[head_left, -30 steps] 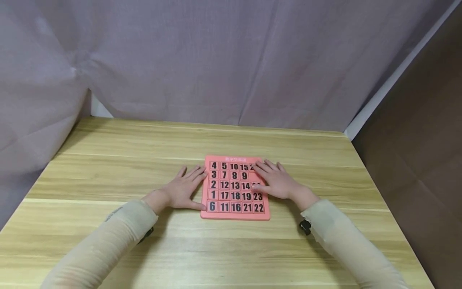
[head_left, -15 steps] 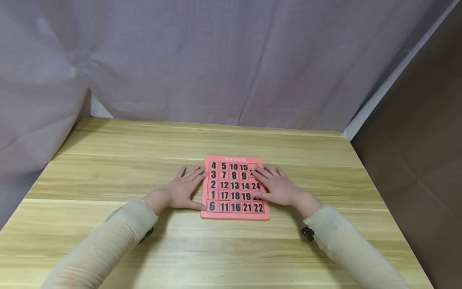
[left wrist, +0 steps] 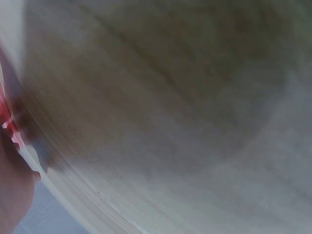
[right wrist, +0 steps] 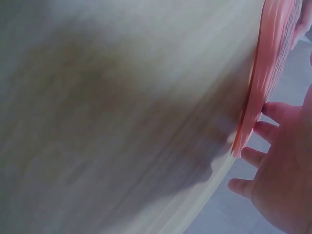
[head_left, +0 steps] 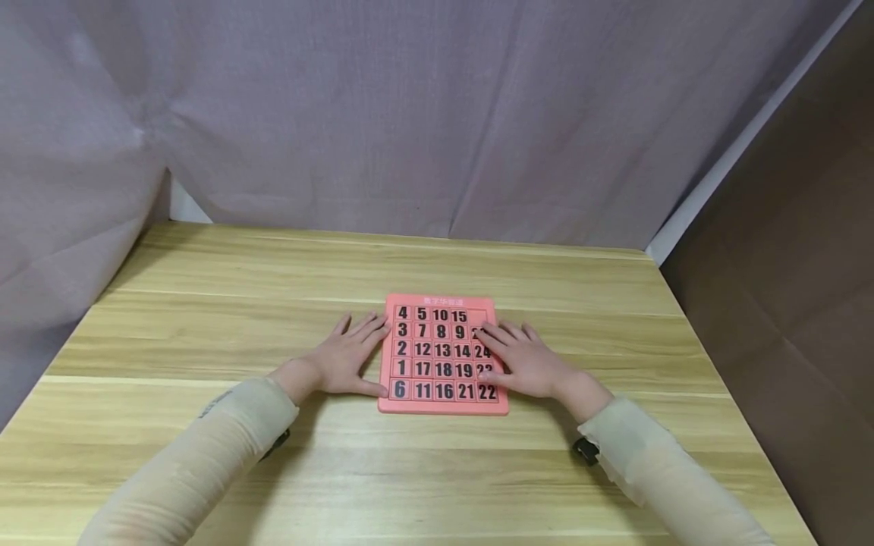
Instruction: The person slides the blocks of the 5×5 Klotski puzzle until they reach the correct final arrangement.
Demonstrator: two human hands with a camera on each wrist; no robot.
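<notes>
Head view: light wooden table (head_left: 205,318), grey-purple cloth backdrop (head_left: 382,114) behind, brown wall panel (head_left: 806,250) on the right. Pink number slide puzzle (head_left: 444,355) lies flat at table centre. Left hand (head_left: 344,359) flat on the table, fingers straight and spread, thumb touching the puzzle's left edge near tile 6. Right hand (head_left: 522,358) lies on the puzzle's right column, fingers relaxed and extended, index fingertip on a second-row tile; gripping nothing. Wrist views blurred; pink edge (right wrist: 263,83) shows beside fingers.
</notes>
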